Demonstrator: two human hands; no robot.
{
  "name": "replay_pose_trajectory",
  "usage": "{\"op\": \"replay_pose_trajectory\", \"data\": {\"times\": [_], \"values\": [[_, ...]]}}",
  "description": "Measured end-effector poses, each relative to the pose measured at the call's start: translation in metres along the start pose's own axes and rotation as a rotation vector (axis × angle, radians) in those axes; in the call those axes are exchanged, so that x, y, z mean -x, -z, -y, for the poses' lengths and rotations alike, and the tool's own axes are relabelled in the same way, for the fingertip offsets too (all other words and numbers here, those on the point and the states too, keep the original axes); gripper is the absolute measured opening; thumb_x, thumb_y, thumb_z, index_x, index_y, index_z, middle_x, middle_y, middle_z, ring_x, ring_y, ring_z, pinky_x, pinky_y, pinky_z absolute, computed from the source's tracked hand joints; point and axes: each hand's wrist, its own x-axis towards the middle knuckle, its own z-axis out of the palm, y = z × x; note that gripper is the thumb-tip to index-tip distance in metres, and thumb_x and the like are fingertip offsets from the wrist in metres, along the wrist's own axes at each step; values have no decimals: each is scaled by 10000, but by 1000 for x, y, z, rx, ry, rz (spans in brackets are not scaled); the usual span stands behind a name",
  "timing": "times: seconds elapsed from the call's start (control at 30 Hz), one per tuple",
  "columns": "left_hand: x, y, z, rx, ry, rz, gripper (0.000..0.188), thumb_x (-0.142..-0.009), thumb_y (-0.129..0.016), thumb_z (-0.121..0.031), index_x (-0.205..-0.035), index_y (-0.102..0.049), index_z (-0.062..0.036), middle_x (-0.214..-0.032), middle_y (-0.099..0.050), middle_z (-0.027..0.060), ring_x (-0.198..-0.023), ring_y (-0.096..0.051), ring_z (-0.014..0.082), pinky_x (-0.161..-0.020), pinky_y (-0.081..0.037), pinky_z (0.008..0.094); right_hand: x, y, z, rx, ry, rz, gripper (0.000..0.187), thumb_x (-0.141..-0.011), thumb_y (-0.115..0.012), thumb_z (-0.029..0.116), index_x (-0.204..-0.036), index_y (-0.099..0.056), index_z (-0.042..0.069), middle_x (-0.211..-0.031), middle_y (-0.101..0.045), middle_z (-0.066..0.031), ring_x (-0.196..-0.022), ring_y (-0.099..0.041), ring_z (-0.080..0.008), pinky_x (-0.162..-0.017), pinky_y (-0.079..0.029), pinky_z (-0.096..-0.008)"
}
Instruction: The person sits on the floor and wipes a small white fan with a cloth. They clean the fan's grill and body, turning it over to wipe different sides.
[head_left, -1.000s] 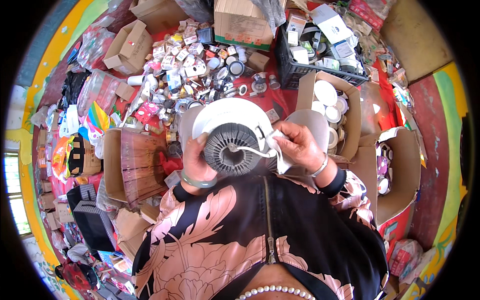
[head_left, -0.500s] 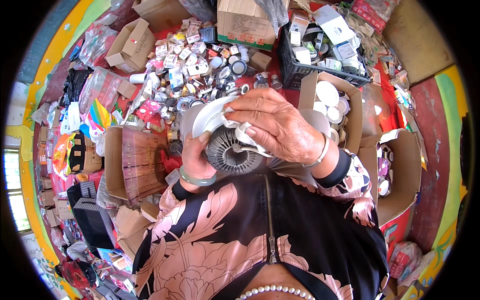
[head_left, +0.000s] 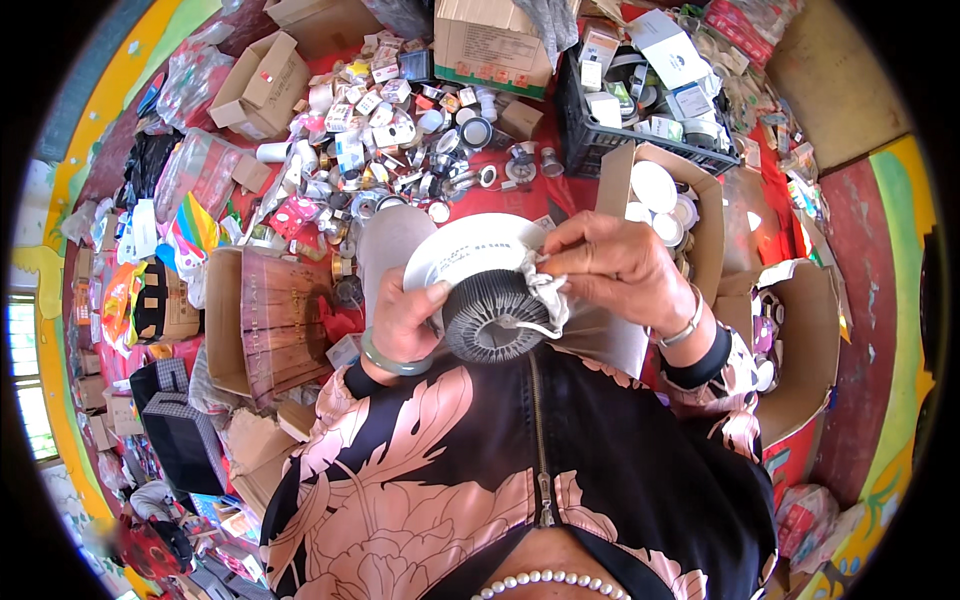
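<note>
A round downlight lamp with a black finned heat sink and a wide white rim is held in front of my chest. My left hand grips its left side, the thumb on the rim beside the fins. My right hand pinches a crumpled white cloth against the right side of the lamp, where rim and fins meet. A short white cable sticks out of the heat sink and crosses below the cloth. The lamp's front face is turned away and hidden.
Ahead spreads a heap of small boxes and loose lamps. A black plastic crate stands far right. Nearer on the right are a cardboard box of white round lamps and another open carton. A wood-patterned bin stands at left.
The lamp has tilted and turned, so more of its white rim shows. My right hand has moved right and down, with the cloth now bunched at the lamp's right edge.
</note>
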Motion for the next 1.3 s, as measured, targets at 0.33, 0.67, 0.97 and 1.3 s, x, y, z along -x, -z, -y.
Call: {"op": "replay_pose_trajectory", "data": {"times": [0.33,0.67,0.97,1.3], "values": [[1,-1,19,-246,106,74,257,-842,-634,-137,-1011,-619,56,-855,-616,9,-720,-534,58,-623,-442,233,-30,-24,-3,37,205,66,173,-702,-660,-52,-858,-684,21,-898,-634,-101,-808,-621,-245,-697,-494,-319],[-7,-16,-8,-942,-31,119,238,-811,-667,-170,-939,-638,29,-759,-635,12,-688,-544,67,-634,-450,246,-16,-15,0,228,68,-118,175,-700,-655,-52,-865,-665,7,-887,-625,-101,-812,-615,-242,-700,-502,-315],[-6,1,6,-686,-51,-33,275,-832,-632,-126,-1047,-616,45,-807,-640,13,-737,-551,60,-648,-460,239,-18,-3,-24,463,181,-104,192,-649,-588,-51,-811,-636,40,-768,-613,-76,-757,-597,-258,-683,-501,-345],[-9,51,10,321,-130,-100,461,-889,-485,-295,-1182,-500,60,-1123,-596,175,-1035,-582,293,-934,-456,430,28,26,-27,-187,-302,-504,212,-850,-457,-68,-996,-597,-7,-903,-595,-13,-814,-532,-65,-727,-435,-207]]}}
